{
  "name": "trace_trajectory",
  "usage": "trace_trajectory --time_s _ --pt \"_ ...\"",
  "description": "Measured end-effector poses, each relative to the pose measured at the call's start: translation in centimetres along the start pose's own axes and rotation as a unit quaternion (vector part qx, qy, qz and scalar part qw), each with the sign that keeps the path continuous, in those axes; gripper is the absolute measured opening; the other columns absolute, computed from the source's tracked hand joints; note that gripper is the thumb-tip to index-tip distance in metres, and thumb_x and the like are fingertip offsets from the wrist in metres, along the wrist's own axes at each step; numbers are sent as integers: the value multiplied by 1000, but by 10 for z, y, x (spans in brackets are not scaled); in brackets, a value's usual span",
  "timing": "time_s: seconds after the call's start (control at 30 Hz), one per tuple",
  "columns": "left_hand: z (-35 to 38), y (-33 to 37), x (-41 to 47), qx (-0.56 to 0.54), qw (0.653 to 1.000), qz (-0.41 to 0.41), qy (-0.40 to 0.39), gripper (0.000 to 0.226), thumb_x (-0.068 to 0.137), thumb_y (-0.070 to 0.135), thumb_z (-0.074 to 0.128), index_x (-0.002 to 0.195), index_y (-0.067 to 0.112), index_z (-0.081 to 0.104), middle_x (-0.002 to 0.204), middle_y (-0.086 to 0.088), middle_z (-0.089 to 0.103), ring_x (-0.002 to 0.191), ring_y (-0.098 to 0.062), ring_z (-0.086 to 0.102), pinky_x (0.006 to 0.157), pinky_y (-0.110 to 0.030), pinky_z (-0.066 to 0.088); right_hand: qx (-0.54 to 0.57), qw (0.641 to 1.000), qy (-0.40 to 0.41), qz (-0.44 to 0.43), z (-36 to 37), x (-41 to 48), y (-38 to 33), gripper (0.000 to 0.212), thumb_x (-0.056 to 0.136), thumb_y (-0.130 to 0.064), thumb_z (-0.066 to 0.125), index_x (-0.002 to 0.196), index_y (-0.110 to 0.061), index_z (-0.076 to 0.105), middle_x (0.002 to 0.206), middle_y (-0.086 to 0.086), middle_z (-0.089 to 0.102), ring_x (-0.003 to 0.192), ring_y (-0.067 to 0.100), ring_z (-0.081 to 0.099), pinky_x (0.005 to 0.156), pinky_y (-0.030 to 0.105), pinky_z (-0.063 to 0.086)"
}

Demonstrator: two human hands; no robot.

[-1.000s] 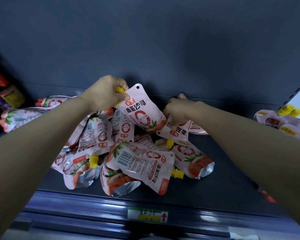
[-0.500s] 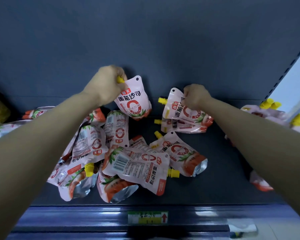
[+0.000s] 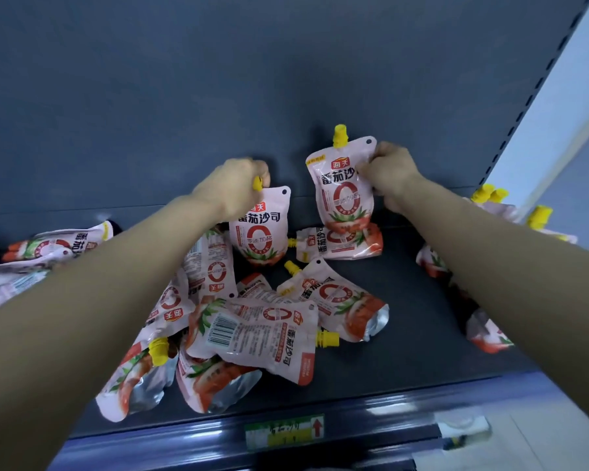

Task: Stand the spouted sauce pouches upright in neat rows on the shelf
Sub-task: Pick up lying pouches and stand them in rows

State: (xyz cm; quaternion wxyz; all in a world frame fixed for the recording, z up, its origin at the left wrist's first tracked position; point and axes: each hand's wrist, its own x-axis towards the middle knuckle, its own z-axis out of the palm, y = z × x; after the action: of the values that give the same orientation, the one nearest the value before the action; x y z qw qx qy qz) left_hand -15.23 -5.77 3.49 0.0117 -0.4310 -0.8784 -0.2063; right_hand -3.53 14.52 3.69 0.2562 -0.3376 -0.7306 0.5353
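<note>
Your right hand point(image 3: 386, 173) has lifted a pink soft sauce pouch with a yellow spout point(image 3: 346, 188) upright at 12 o'clock, fingers pinching its corner. Your left hand point(image 3: 232, 190) still grips another pouch point(image 3: 259, 232) by its spout. Both can stand on the dark shelf point(image 3: 405, 334) now.

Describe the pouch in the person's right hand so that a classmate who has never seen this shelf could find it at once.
Start at the dark back wall of the shelf. Against it, two pouches are held upright above the jumbled pile. The right-hand pouch is the higher one, pinched at its top corner by the right hand, and its yellow cap stands fully exposed.
</note>
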Motion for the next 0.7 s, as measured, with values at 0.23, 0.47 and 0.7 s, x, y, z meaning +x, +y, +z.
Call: trace_trajectory --time_s 0.23,0.47,0.7 --pt "5 2 -1 -44 999 -24 2 16 82 2 56 91 14 56 89 -9 58 80 -30 55 66 -32 45 14 999 11 47 -1 -1 11 8 94 -7 51 96 -12 56 80 4 63 64 16 62 47 25 48" --pt "7 4 -5 -106 992 -75 -2 42 82 7 65 118 16 47 103 -10 56 95 -31 62 83 -41 53 49 997 2 58 -4 0 8 13 94 -3 49 100 -11 56 85 5 64 65 16 63 46 23 47" --pt "6 48 -9 -64 987 47 141 24 84 4 58 108 5 56 103 -7 52 97 -19 50 85 -28 41 49 997 16 52 -8 3 8 18 95 -5 49 110 -8 58 86 4 64 77 20 66 74 39 59"
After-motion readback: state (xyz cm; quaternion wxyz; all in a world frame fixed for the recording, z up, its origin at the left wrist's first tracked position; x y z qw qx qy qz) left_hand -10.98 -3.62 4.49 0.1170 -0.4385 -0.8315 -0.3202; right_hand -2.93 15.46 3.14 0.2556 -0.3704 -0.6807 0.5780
